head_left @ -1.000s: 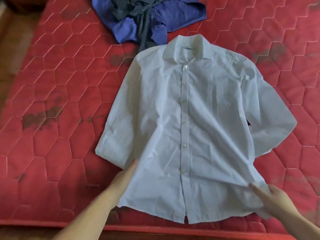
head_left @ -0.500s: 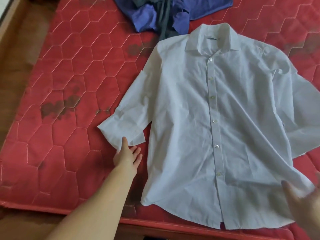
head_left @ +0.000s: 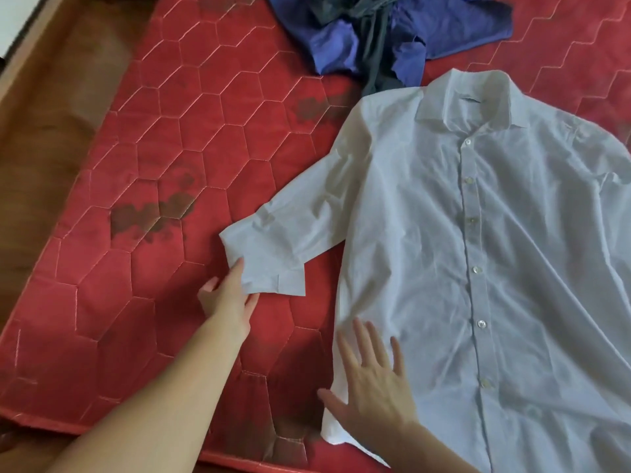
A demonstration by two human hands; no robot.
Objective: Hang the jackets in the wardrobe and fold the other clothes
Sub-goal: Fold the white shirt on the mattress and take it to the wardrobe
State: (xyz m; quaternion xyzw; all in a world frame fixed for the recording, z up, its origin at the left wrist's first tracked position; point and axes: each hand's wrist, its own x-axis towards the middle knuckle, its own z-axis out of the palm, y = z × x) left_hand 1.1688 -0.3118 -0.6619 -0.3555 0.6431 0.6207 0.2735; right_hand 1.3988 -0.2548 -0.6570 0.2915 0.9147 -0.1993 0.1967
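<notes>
White shirt (head_left: 478,250) lies face up, buttoned, across the red mattress (head_left: 136,302) from centre out to 3 o'clock, collar at 1 o'clock, w/ a blue-and-grey clothes heap (head_left: 382,32) at 12. Left hand (head_left: 228,298) at 7 o'clock pinches the cuff of the sleeve (head_left: 290,240), fingers closed on the fabric, while the right hand (head_left: 372,387) at 6 presses flat & open on the hem corner. Looks like the fold's first step: next prob. means carrying that sleeve over the chest, hem kept pinned so nothing bunches.
</notes>
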